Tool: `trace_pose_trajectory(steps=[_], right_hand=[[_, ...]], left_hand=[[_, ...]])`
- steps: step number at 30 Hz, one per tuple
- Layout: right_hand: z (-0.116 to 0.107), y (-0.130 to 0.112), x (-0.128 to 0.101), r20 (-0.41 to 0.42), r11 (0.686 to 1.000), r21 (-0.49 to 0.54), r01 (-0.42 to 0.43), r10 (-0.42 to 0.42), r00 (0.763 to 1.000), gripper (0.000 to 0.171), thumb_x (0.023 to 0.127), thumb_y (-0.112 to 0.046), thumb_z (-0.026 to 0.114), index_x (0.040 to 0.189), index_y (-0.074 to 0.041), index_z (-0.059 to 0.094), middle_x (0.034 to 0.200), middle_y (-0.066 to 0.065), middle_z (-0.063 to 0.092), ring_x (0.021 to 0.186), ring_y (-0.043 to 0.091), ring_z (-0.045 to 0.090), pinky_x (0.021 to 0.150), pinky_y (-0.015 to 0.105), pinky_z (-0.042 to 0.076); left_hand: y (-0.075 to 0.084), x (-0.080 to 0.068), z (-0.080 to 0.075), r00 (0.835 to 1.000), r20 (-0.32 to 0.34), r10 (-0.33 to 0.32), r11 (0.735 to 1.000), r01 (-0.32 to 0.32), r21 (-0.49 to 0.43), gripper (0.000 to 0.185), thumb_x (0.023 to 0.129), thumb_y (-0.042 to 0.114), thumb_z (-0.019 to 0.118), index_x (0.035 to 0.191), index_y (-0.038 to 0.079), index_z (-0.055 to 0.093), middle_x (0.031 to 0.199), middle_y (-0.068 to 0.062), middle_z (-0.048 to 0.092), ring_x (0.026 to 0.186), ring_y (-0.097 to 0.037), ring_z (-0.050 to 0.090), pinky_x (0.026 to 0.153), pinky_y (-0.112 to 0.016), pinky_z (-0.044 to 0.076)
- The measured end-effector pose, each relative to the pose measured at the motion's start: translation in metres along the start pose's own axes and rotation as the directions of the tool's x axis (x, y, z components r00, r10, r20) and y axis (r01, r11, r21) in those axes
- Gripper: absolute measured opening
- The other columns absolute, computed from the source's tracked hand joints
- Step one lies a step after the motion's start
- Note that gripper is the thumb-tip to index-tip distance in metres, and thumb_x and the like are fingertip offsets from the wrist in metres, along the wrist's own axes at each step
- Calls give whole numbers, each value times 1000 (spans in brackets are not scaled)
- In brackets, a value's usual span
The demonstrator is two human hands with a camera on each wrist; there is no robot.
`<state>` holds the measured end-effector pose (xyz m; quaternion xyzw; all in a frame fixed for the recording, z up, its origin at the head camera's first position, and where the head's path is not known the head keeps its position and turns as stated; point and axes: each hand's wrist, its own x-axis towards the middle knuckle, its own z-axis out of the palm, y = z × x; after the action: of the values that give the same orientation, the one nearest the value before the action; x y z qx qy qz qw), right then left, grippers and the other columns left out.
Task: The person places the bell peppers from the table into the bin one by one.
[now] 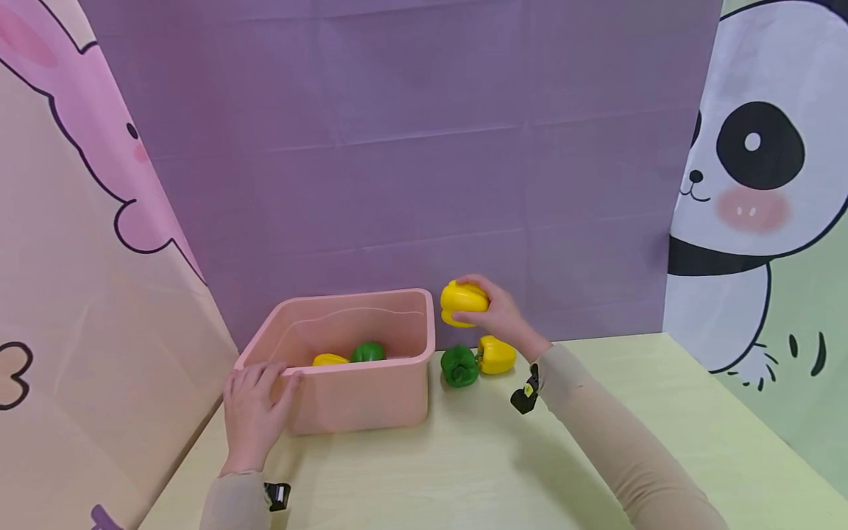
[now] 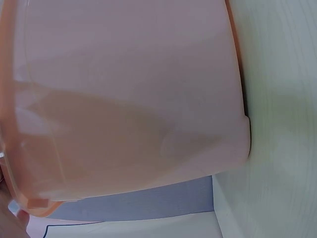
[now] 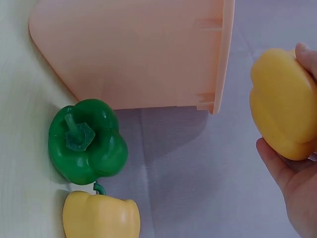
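My right hand point(image 1: 500, 313) grips a yellow bell pepper point(image 1: 461, 300) in the air, just right of the pink bin's back right corner. In the right wrist view the pepper point(image 3: 282, 106) sits between thumb and fingers, level with the bin's rim. The pink bin point(image 1: 361, 397) stands on the table, its near left rim under my left hand point(image 1: 254, 412), whose fingers lie over the edge. Inside the bin are a green bell pepper point(image 1: 368, 352) and a yellow one point(image 1: 330, 359), both partly hidden by the front wall. The left wrist view shows mostly the bin's outer wall point(image 2: 124, 99).
To the right of the bin, a green bell pepper point(image 1: 459, 366) and a yellow bell pepper point(image 1: 497, 355) lie side by side on the pale table point(image 1: 397, 478). A purple cloth point(image 1: 424, 147) hangs behind, with cartoon-printed panels on both sides.
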<state>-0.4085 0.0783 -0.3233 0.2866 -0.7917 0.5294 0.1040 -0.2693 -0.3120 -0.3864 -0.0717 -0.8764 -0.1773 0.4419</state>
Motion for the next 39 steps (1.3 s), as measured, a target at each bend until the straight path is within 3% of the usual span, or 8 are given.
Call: trace_pose_trajectory(steps=[13, 23, 28, 33, 39], right_hand=[[6, -3, -1, 26, 999, 18, -32, 32, 999, 54, 82, -24, 79, 128, -21, 51, 127, 12, 52, 101, 30, 55, 85, 41, 51], [12, -4, 2, 24, 1000, 25, -9, 8, 1000, 53, 83, -25, 79, 128, -21, 51, 130, 10, 51, 100, 29, 55, 84, 39, 51], [15, -5, 5, 28, 999, 33, 10, -11, 1000, 58, 82, -26, 79, 133, -24, 51, 130, 7, 52, 99, 28, 56, 83, 39, 51], [18, -6, 8, 41, 999, 27, 26, -27, 999, 65, 82, -26, 79, 140, -20, 49, 133, 5, 52, 98, 27, 56, 82, 39, 51], [21, -7, 11, 37, 999, 28, 26, -27, 999, 64, 82, -26, 79, 139, -21, 51, 134, 3, 52, 98, 27, 56, 82, 40, 51]], left_hand=[[-1, -1, 1, 1000, -5, 6, 1000, -7, -5, 34, 91, 34, 65, 107, 4, 65, 106, -18, 61, 108, -39, 48, 104, -61, 21], [-1, -1, 1, 1000, -1, -6, 1000, 6, -6, 34, 91, 34, 66, 107, 4, 66, 106, -18, 61, 108, -39, 48, 105, -62, 20], [-2, -1, 1, 1000, 8, -16, 1000, 16, -4, 34, 92, 36, 64, 108, 5, 65, 107, -17, 60, 109, -38, 48, 106, -61, 19], [-3, -2, 1, 1000, 0, -9, 1000, 9, -2, 33, 91, 34, 65, 107, 5, 66, 106, -18, 61, 108, -39, 48, 106, -62, 20], [-3, -2, 0, 1000, 7, -12, 1000, 12, -4, 33, 91, 33, 66, 108, 5, 66, 107, -17, 61, 109, -39, 48, 106, -62, 19]])
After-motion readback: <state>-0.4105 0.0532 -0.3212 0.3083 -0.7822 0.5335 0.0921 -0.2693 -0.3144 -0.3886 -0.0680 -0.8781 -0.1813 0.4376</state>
